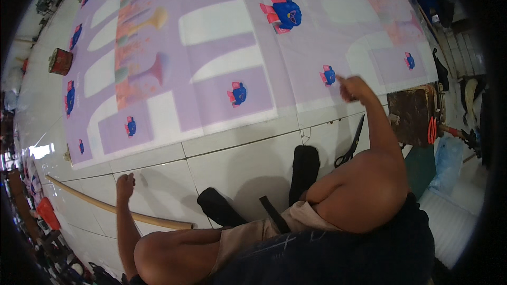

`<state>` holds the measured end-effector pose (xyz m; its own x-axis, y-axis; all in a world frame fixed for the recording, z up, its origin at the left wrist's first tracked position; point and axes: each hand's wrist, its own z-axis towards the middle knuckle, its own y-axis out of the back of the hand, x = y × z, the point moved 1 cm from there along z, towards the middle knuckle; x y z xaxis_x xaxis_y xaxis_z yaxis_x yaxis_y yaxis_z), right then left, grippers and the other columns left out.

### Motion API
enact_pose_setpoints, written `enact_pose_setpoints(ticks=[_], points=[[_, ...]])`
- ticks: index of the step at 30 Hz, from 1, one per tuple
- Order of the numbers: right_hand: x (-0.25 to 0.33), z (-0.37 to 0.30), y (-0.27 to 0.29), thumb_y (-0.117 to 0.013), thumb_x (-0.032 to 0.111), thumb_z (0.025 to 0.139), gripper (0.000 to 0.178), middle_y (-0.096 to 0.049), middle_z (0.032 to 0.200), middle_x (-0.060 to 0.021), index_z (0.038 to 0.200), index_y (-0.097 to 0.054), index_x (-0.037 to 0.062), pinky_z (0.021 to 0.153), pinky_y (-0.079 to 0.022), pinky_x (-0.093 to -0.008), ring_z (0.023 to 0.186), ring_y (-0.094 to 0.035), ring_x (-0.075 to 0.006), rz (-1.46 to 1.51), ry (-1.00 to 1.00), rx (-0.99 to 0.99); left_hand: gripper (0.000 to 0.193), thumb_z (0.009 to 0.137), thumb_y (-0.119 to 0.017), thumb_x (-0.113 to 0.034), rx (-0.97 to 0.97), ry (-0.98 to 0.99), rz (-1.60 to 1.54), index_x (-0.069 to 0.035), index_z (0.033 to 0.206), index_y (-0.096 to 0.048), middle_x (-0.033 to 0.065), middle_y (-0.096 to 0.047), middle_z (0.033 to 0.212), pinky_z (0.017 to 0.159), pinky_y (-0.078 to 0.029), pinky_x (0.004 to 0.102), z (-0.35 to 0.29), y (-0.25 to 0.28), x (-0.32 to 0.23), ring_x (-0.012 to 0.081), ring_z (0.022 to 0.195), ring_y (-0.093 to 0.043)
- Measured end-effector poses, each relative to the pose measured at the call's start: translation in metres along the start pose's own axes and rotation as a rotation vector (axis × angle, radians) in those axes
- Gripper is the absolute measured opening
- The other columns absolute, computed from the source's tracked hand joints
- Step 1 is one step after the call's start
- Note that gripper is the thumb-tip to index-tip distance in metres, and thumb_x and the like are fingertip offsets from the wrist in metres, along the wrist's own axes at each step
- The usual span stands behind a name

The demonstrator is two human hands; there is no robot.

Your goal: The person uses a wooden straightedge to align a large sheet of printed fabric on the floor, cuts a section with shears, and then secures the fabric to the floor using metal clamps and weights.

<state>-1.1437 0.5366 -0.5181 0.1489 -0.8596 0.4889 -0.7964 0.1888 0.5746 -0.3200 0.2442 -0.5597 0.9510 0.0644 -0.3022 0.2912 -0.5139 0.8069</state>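
A person sits on a glossy white tiled floor (pixel 248 153), right hand (pixel 353 88) closed in a loose fist at the near edge of a wide lilac printed sheet (pixel 222 58), pinching nothing that shows. The left hand (pixel 125 184), fingers curled and empty, hovers just beside a long pale wooden stick (pixel 105 207). Black scissors (pixel 350 146) lie near the right knee; a careless shift could catch the blades, and the thin, smooth sheet looks easily creased.

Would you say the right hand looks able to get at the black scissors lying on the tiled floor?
Probably yes. The right hand is raised by the printed sheet's edge, and the scissors lie on bare tiles just below it, beside the right forearm, with nothing between them.
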Motion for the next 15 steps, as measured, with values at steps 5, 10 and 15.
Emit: enact_pose_setpoints(ticks=[5,10,15], points=[[-0.069,-0.008,-0.022,-0.071,0.048,0.088,0.057,-0.061,0.064,-0.0139,0.084,-0.058,-0.0073,0.043,-0.052,-0.0328,0.046,-0.060,-0.0216,0.249,-0.322,-0.136,0.021,0.095,-0.062,-0.021,-0.195,0.167,-0.576,-0.001,0.099,-0.060,0.0027,-0.059,0.076,0.055,-0.045,0.0259,-0.027,-0.076,-0.010,0.0099,0.063,-0.053],[-0.089,0.015,-0.029,-0.074,0.041,0.088,0.048,-0.067,0.095,-0.0105,0.109,-0.060,0.0002,0.065,-0.058,-0.0338,0.078,-0.067,-0.0216,0.875,-0.207,-0.211,0.039,0.096,-0.064,-0.033,-0.230,0.157,-0.844,-0.001,0.115,-0.054,0.0041,-0.061,0.084,0.060,-0.045,0.0262,-0.008,-0.089,-0.070,0.0117,0.069,-0.054],[-0.034,0.029,-0.032,-0.075,0.032,0.088,0.048,-0.063,0.117,-0.0076,0.124,-0.057,0.0063,0.085,-0.055,-0.0380,0.106,-0.063,-0.0216,1.055,0.059,-0.160,0.053,0.095,-0.064,-0.041,-0.222,0.275,-0.902,-0.001,0.126,-0.048,0.0048,-0.061,0.084,0.060,-0.045,0.0263,0.005,-0.080,-0.105,0.0126,0.068,-0.056]])
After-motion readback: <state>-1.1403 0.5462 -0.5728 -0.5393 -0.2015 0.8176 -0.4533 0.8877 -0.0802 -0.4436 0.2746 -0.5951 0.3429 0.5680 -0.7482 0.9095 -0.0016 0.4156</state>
